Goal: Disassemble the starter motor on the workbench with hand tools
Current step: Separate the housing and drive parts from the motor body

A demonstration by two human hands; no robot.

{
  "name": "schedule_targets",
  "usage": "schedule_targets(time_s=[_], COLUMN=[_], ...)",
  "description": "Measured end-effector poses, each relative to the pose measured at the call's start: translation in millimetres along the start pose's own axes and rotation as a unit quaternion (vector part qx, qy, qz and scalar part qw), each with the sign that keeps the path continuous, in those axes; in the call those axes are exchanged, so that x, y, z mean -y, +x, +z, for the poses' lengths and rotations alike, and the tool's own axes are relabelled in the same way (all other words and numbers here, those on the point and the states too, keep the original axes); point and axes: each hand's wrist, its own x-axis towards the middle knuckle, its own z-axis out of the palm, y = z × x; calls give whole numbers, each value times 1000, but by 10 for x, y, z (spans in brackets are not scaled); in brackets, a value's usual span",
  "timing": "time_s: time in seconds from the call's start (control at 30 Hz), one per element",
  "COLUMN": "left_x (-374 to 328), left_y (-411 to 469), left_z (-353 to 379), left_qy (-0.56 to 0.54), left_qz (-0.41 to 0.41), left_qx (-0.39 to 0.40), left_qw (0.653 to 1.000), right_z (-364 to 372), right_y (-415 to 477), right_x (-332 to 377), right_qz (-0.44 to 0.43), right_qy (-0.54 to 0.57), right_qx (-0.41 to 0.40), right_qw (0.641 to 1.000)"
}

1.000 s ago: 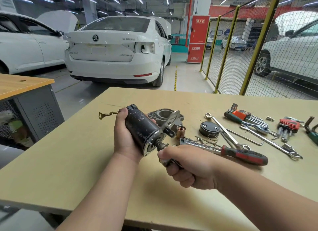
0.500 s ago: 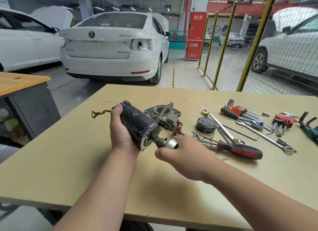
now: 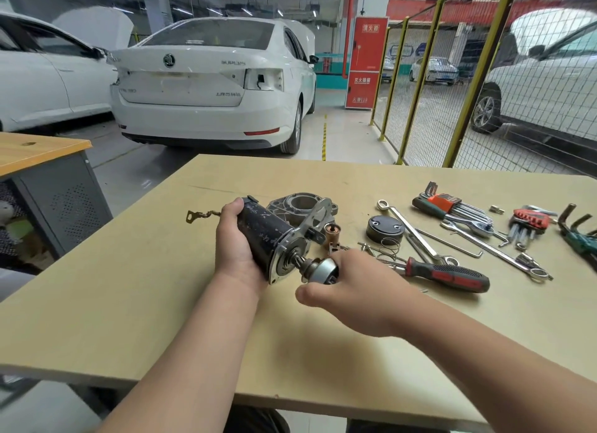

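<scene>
- Wire lead [image 3: 202,214]: a braided tail with a flat lug sticks out at 9 o'clock from the left hand and hangs free, since the motor is lifted.
- Left hand [image 3: 237,245]: clenched round the black body of the starter motor [image 3: 266,235], holding it just above the middle of the counter [image 3: 129,303]. The shaft end tilts toward 5 o'clock, probably so the body cannot turn while the other hand works.
- Housing [image 3: 300,205]: this grey cast piece lies on the counter at 12 o'clock from the motor, already off and apparently parked out of the way.
- Gear [image 3: 319,271]: sits on the shaft tip, at 5 o'clock from the body.
- Right hand [image 3: 355,290]: fingers grasp the gear, a hold that suits twisting or drawing it off the shaft.
- Black cap [image 3: 385,229] and spring [image 3: 389,245]: loose at 3 o'clock from the motor, kept close together.
- Screwdriver [image 3: 449,276]: just beside the right hand, within easy reach.
- Wrenches [image 3: 416,232], hex keys [image 3: 452,206]: spread toward 2 o'clock, well apart from the work.
</scene>
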Motion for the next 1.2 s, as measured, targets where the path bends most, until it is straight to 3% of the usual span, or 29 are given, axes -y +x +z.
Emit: schedule_targets(time_s=[0.17,0.23,0.3,0.37,0.43,0.47,0.5,0.63,0.87,1.0,1.1,1.2], left_x=[2,-3,0,10,11,4,-5,-11,-33,-96,-136,-129], left_y=[1,-18,-47,-73,-99,-98,-86,11,56,34,36,52], left_z=[-1,-11,-24,-6,0,-9,-21,-49,79,253,382,438], left_qy=[0,-10,-40,-59,-49,-35,-15,36,66,111,136,171], left_qz=[5,9,11,3,-9,-7,-3,-22,-35,-39,-53,-71], left_qx=[27,58,103,142,161,156,139,43,29,-13,-41,-59], left_qw=[1000,998,994,988,986,987,990,998,997,993,988,981], right_z=[10,13,38,92,151,174,193,235,177,99,52,11], right_y=[-30,-35,-44,-39,-43,-48,-54,-80,-163,-211,-211,-220], right_x=[-16,-52,-58,-45,-11,8,17,2,117,168,146,124], right_qz=[16,51,80,88,99,113,132,171,135,84,35,18], right_qy=[99,195,344,496,615,656,670,552,424,187,6,18], right_qx=[32,102,236,340,366,357,338,232,114,-18,-109,-104], right_qw=[994,974,905,794,691,655,647,783,888,979,993,994])
